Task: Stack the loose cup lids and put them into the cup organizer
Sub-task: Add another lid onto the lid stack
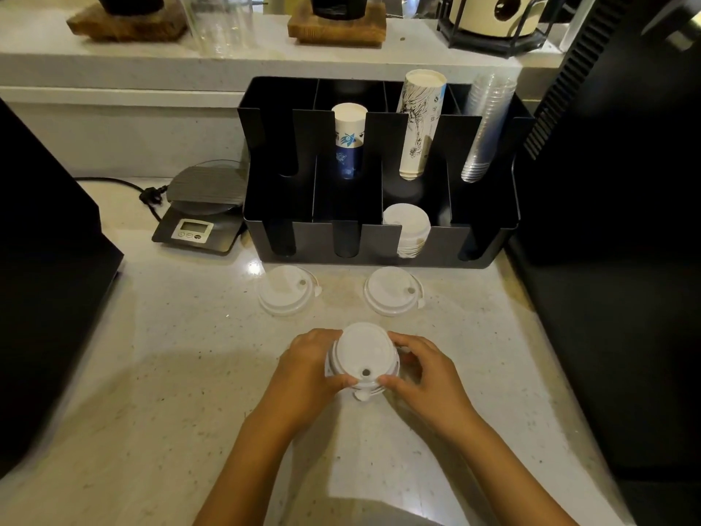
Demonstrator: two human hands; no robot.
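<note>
We are partway through: our left hand [309,364] and right hand [425,368] close their grip from both sides on a short stack of lids [362,358] sitting on the counter [170,373]. Beyond the grip, two loose lids [286,290] [392,290] lie unstacked, and past them the cup organizer [379,244] already holds some lids [407,229] in a front compartment.

Both forearms run off the bottom edge. Inside the two-handed grip, the lid stack [362,358] shows only its top lid; the left hand [307,368] and right hand [428,370] cover its sides, so the count cannot be told. Far beyond the grip, the glass [220,24] is cut off by the top edge.
</note>
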